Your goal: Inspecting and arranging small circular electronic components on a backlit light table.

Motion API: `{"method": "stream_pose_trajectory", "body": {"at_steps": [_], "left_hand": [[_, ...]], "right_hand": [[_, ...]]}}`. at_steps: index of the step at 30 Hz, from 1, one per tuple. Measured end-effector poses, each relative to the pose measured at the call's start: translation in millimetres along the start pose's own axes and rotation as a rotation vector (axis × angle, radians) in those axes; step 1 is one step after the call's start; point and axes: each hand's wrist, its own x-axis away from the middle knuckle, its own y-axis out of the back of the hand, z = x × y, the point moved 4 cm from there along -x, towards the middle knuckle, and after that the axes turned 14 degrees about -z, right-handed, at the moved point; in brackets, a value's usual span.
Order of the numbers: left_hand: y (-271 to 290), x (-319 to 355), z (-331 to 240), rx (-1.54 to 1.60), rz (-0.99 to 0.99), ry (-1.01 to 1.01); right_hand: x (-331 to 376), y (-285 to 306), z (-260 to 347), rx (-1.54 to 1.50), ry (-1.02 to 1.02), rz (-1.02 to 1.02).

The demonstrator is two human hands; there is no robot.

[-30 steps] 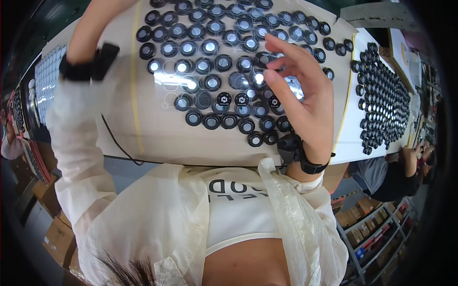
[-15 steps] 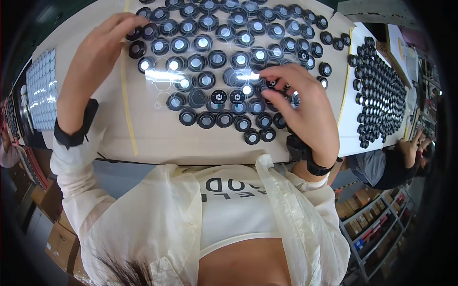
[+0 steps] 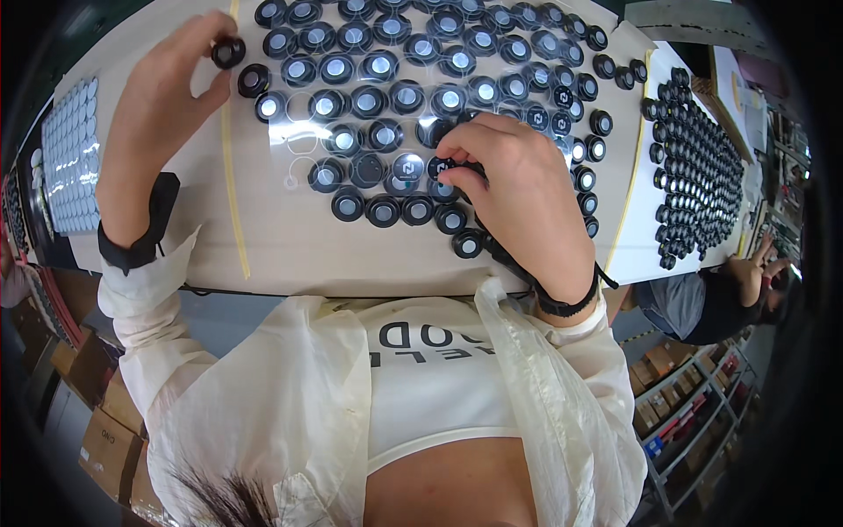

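Note:
Up at the far left, my left hand [image 3: 171,92] grips a small black round cap [image 3: 228,53] between thumb and fingers, lifted off the table. My right hand [image 3: 522,167] is closed in a pinch over the middle of the table, its fingertips at a round black sticker [image 3: 442,165] with a white mark. Another such sticker [image 3: 408,168] lies beside it on a clear plastic sheet [image 3: 303,140] with round outlines. Beneath and around the sheet stand many black round caps [image 3: 349,204] with pale round centres. My right hand hides some of them.
Yellow tape strips [image 3: 230,176] run along the table [image 3: 299,255]. Rows of white discs [image 3: 75,158] lie at the left. On a white board at the right are many more black caps [image 3: 698,180]. Another person [image 3: 702,299] is at the right, near shelving with boxes [image 3: 694,395].
My left hand has lifted a black cap and drawn it slightly left. My right hand has moved left and closed at a sticker. The sheet and caps appear slightly shifted in view.

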Motion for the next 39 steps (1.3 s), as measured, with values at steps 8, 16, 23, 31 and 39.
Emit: {"method": "stream_pose_trajectory", "body": {"at_steps": [8,16,23,31,39], "left_hand": [[-71,-6,-114,0.354,0.069,-0.362],[-86,-7,-117,0.350,0.094,-0.353],[-86,-9,-115,0.420,0.074,-0.327],[-54,-18,-103,0.841,0.106,-0.011],[-61,-7,-104,1.318,0.037,0.370]], "right_hand": [[-10,-6,-5,0.109,0.012,0.091],[-14,-5,-11,-0.003,-0.023,0.127],[6,23,10,-0.153,-0.067,0.003],[4,42,-16,-0.767,-0.340,-0.125],[-4,20,-19,-1.122,-0.355,-0.124]]}}
